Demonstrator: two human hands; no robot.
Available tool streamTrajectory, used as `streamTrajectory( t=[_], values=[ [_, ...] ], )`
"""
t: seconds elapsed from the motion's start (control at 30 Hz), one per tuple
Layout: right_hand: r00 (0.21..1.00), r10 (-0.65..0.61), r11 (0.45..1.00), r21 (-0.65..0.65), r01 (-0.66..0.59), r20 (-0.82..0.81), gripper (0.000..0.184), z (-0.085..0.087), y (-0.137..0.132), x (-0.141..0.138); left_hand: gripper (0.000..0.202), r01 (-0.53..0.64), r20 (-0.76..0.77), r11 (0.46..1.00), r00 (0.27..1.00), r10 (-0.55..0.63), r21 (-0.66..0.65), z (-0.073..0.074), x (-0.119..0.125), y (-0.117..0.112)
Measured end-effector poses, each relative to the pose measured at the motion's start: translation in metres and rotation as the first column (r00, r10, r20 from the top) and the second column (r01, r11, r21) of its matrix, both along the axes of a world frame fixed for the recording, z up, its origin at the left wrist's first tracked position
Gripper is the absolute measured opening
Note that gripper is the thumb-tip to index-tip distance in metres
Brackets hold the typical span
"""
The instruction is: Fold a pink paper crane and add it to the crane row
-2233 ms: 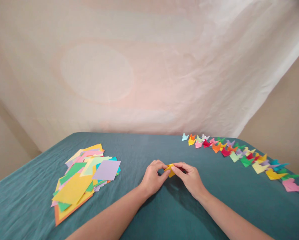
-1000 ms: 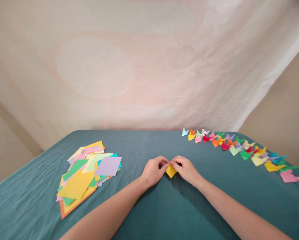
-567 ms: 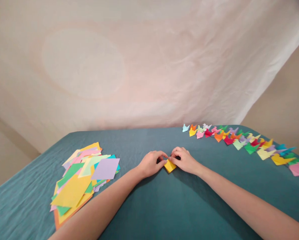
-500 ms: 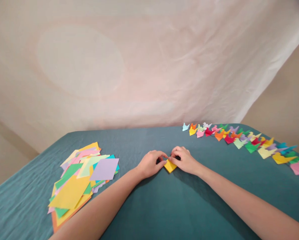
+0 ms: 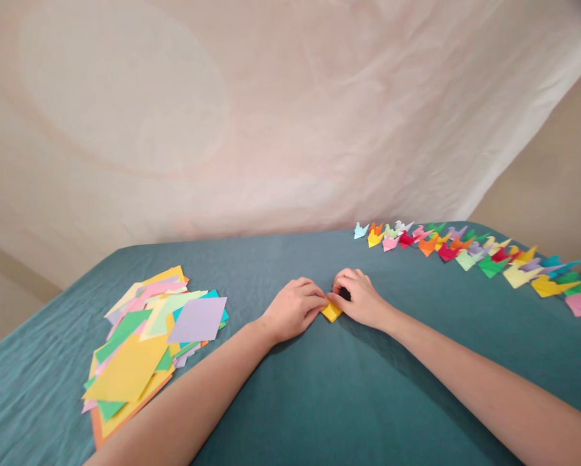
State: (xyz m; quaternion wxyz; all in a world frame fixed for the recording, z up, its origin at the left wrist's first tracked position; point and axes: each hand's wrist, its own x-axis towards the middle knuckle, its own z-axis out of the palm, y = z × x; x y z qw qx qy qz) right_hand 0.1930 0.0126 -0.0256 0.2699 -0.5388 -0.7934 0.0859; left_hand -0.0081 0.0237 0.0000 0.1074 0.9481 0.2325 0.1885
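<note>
A small folded piece of yellow origami paper (image 5: 331,313) lies on the green cloth in the middle, one corner pointing toward me. My left hand (image 5: 295,309) pinches its left side, the fingers pressed together. From the other side my right hand (image 5: 359,298) grips the upper right edge between thumb and curled fingers. Both hands cover the paper's far part, so its folds there are hidden.
Loose coloured paper squares (image 5: 129,366) lie in a messy pile on the left, a lilac square (image 5: 197,320) on top. Folded paper birds (image 5: 429,244) stand in rows along the right back edge of the cloth-covered table (image 5: 368,401). Behind hangs a pale sheet (image 5: 271,116).
The left fingers have closed in and now cover more of the yellow paper's left side. The right hand still holds its side. The whole view has shifted slightly.
</note>
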Motion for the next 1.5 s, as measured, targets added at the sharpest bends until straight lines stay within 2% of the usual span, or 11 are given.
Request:
streamTrajectory(
  t=[0.2, 0.47, 0.77, 1.0, 1.5],
  values=[
    [0.999, 0.043, 0.999, 0.006, -0.043, 0.007, 0.011, -0.003, 0.000, 0.005, 0.032, 0.045, -0.116, 0.995, 0.993, -0.035, 0.086, 0.003, -0.001, -0.003],
    [0.994, 0.111, 0.994, 0.002, -0.111, 0.019, 0.011, 0.001, -0.004, 0.012, 0.036, 0.054, -0.168, 0.989, 0.985, -0.030, 0.136, 0.003, -0.001, -0.006],
    [0.994, 0.103, 0.995, -0.003, -0.103, 0.048, 0.015, 0.001, -0.005, 0.010, 0.035, 0.067, -0.203, 0.985, 0.979, -0.033, 0.159, 0.007, 0.001, -0.012],
    [0.992, 0.107, 0.994, -0.002, -0.107, 0.061, 0.016, 0.000, -0.005, 0.011, 0.035, 0.055, -0.309, 0.982, 0.951, 0.004, 0.182, 0.010, 0.002, -0.017],
    [0.993, 0.096, 0.995, -0.015, -0.095, 0.074, 0.015, 0.000, -0.005, 0.010, 0.036, 0.037, -0.410, 0.970, 0.909, 0.067, 0.242, 0.020, 0.001, -0.030]
  ],
)
